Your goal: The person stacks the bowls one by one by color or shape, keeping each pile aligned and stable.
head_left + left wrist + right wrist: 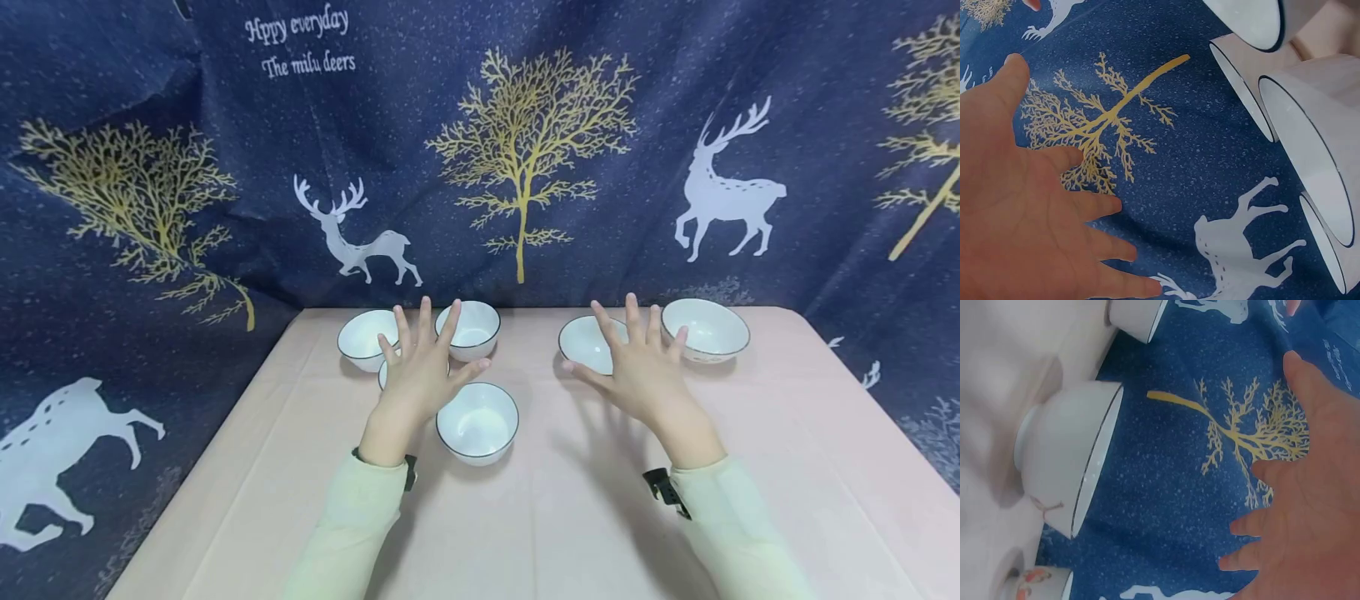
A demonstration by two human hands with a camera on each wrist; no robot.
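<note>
My left hand [422, 375] is held above a group of white bowls with dark rims, fingers spread and holding nothing. Two of these, a left bowl [363, 340] and a middle bowl [471, 327], stand at the back. A third bowl [383, 375] is mostly hidden behind the hand, while a front bowl [478, 423] sits near the thumb side. My right hand [647, 371], also spread and bare, hovers over the right part of the table. It partly covers one bowl [587, 346]; another bowl [707, 329] stands beyond its little finger. Both palms show in the wrist views.
A pale pink cloth covers the table [300, 500]. Behind it hangs a dark blue curtain [570, 250] printed with white deer and golden trees. Black straps [663, 490] circle both wrists. In the right wrist view, a bowl [1066, 450] stands upright with a small printed motif.
</note>
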